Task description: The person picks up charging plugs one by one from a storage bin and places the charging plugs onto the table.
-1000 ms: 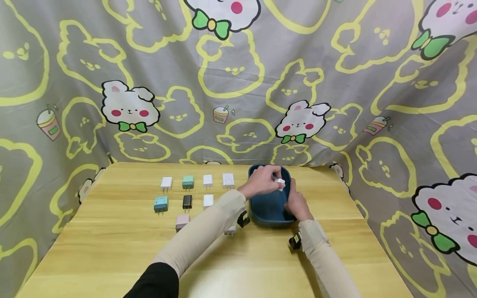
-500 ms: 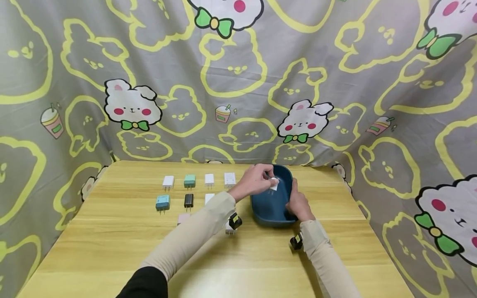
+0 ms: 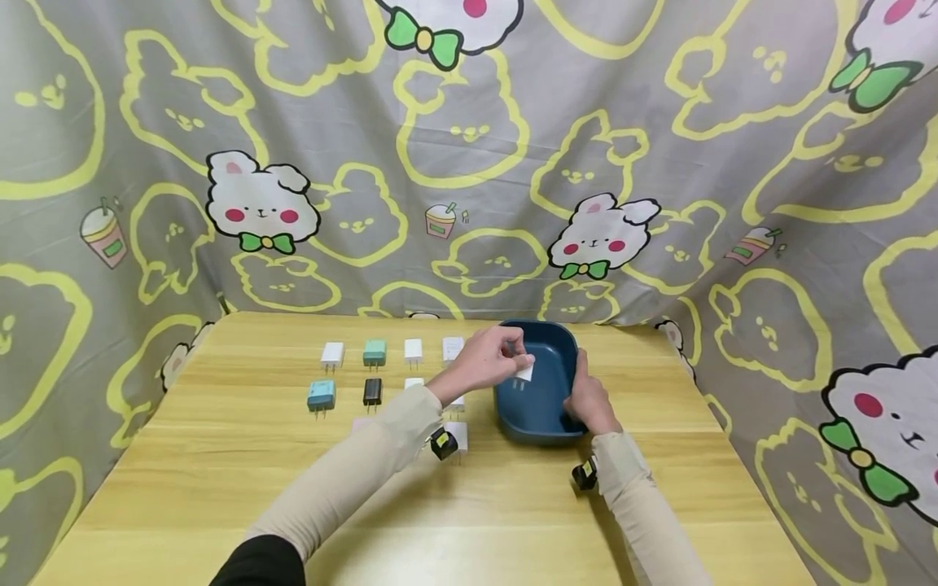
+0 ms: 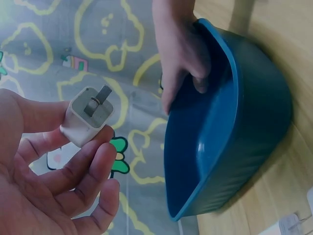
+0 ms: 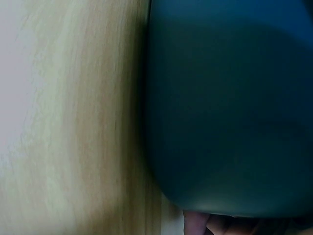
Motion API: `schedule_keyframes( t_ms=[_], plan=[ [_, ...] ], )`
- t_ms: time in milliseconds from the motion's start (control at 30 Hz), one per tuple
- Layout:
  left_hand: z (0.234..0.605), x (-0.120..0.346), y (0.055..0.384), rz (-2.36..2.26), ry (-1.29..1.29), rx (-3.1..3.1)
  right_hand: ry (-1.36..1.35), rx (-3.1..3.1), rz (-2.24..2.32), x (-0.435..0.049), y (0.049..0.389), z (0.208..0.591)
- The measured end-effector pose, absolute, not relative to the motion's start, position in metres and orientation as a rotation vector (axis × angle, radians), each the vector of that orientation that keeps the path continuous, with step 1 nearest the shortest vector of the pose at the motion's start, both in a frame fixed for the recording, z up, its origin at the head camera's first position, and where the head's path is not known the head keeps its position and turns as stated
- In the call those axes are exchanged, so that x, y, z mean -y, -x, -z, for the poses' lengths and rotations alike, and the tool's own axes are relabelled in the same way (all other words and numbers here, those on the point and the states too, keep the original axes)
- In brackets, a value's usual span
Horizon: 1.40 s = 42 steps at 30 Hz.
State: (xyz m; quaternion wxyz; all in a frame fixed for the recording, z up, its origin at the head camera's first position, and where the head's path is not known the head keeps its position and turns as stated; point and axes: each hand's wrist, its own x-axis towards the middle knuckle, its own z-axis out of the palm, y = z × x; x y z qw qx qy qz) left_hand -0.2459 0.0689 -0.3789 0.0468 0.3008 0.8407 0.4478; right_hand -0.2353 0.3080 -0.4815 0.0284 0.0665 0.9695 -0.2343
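My left hand point(image 3: 479, 358) pinches a small white plug charger point(image 4: 88, 115) between thumb and fingers, its two flat metal prongs showing. In the head view this charger overlaps the left part of a dark blue plastic basin point(image 3: 545, 437). My right hand point(image 3: 592, 403) grips the basin's right side wall, with a digit reaching over the rim to the inside. Seen from the right wrist, the basin's outer wall point(image 5: 220, 122) fills much of the picture, and only a few fingertips point(image 5: 195, 223) show at its bottom edge.
Left of the basin, chargers stand in rows: white point(image 3: 332, 355), green point(image 3: 374, 352), blue point(image 3: 321, 395), black point(image 3: 372, 391) and others. My left forearm point(image 3: 366, 464) partly covers some. A patterned curtain point(image 3: 469, 163) hangs behind the wooden table point(image 3: 220, 488).
My left hand has drawn leftward over the basin with the white charger, from near its right side to its left part. The right hand keeps its grip on the basin wall.
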Motion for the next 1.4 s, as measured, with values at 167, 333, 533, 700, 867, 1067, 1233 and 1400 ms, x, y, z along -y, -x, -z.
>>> schedule_keyframes(
  t_ms=[167,333,533,700,867,1067,1233,1400],
  plan=[
    [0.379,-0.061,0.243,-1.378,-0.885,-2.544,-0.198,-2.975,0.729,-0.31,0.236,0.48],
    [0.377,-0.053,0.238,-1.396,-0.858,-2.511,-0.2,-2.967,0.741,-0.31,0.236,0.481],
    [0.374,-0.044,0.232,-1.431,-0.847,-2.487,-0.215,-2.954,0.741,-0.311,0.237,0.48],
    [0.37,-0.036,0.228,-1.453,-0.827,-2.468,-0.216,-2.95,0.74,-0.311,0.238,0.48],
    [0.369,-0.027,0.223,-1.481,-0.784,-2.442,-0.216,-2.956,0.734,-0.31,0.237,0.481],
    [0.374,-0.015,0.217,-1.497,-0.748,-2.443,-0.21,-2.957,0.731,-0.311,0.237,0.482],
    [0.378,-0.003,0.212,-1.513,-0.707,-2.435,-0.218,-2.945,0.733,-0.31,0.237,0.481],
    [0.379,0.009,0.207,-1.527,-0.665,-2.446,-0.215,-2.949,0.716,-0.311,0.238,0.481]
  ],
)
